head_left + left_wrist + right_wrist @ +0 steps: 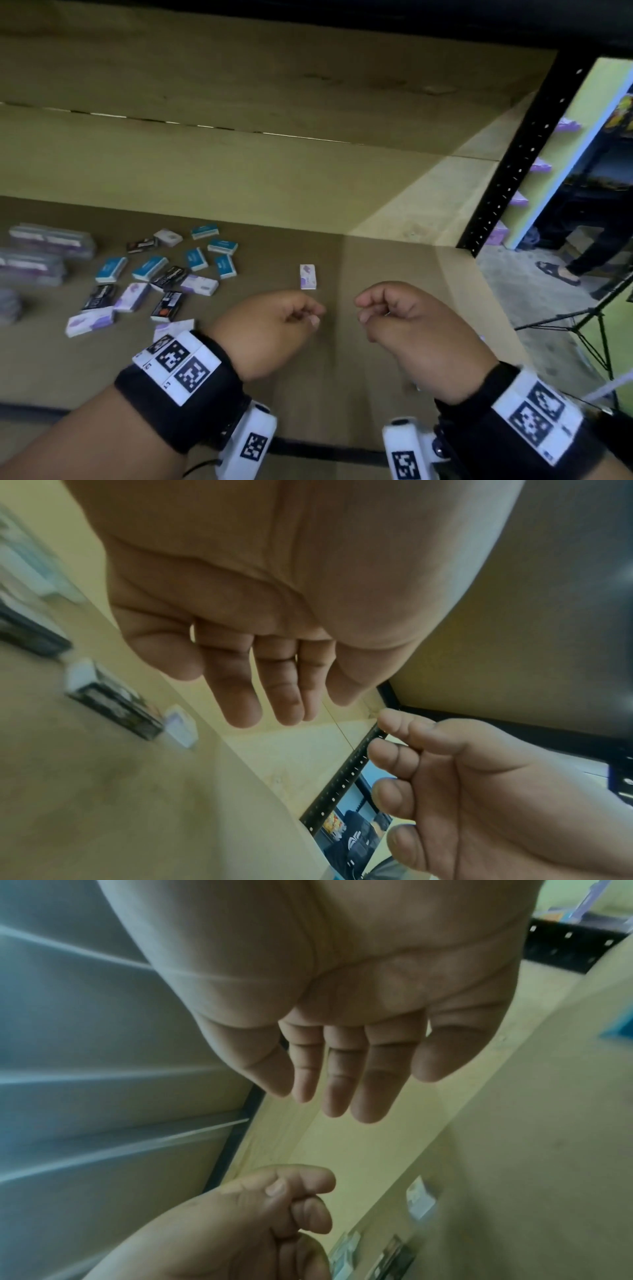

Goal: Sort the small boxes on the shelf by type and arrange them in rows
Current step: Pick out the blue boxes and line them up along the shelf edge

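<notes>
Toward shelf [342, 394] left edge: boxes [150, 274] jumbled, unsorted; one lone box [308, 276] mid-shelf. Likely light, stiff card; pinch long sides. Left hand [274, 329], right hand [411, 325]: fingers loosely curled, holding nothing.

A stockroom: a black slotted metal rack [513, 161] holds a board shelf [376, 274] strewn with small boxes [164, 274].

Dim shelf, daylight from right, blurred edges.
</notes>
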